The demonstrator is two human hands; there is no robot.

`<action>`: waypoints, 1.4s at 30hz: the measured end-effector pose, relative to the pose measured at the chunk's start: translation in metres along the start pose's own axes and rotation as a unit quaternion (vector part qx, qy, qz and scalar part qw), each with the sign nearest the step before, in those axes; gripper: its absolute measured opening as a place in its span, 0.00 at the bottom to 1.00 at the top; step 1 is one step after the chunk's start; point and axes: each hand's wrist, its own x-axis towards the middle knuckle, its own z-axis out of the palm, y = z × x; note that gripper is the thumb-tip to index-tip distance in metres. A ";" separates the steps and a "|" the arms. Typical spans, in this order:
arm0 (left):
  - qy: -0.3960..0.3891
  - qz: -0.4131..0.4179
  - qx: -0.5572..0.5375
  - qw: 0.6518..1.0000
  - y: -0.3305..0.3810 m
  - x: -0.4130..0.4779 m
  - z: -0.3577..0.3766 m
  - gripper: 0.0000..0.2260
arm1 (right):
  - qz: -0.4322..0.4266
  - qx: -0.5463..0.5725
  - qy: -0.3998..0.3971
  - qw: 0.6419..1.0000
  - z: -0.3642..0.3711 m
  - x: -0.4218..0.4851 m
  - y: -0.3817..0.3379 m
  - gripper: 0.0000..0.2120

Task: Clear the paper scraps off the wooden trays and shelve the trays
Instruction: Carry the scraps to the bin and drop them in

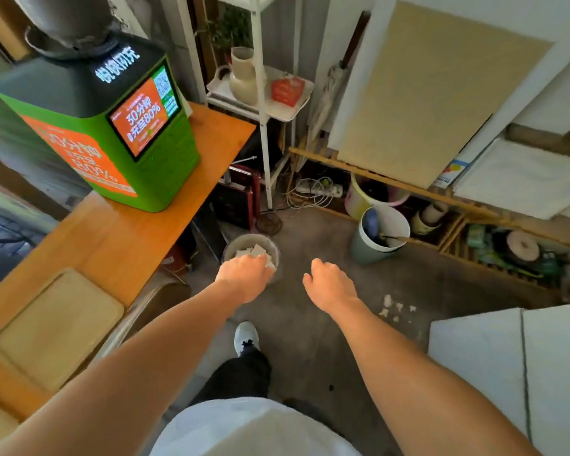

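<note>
My left hand [246, 276] reaches down over a small round bin [232, 246] on the floor, its fingers closed around white paper scraps [256, 251] that sit at the bin's mouth. To the right of it my right hand [329, 283] hangs in the air with fingers curled loosely and nothing visible in it. A pale wooden tray [56, 327] lies flat and bare on the orange table [119, 238] at the lower left. More small paper scraps [397, 307] lie scattered on the grey floor right of my right forearm.
A green and orange kiosk box [112, 126] stands on the table. A white metal shelf [264, 103] holds a jug and a red box. A grey-green bucket [375, 235], cables and a low wooden rack [474, 238] line the far side. White boards [507, 366] stand at the lower right.
</note>
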 end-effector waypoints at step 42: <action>-0.147 -0.259 -0.234 0.926 -0.160 0.354 0.361 0.25 | -0.046 0.081 -0.213 0.973 0.395 0.424 0.000 0.26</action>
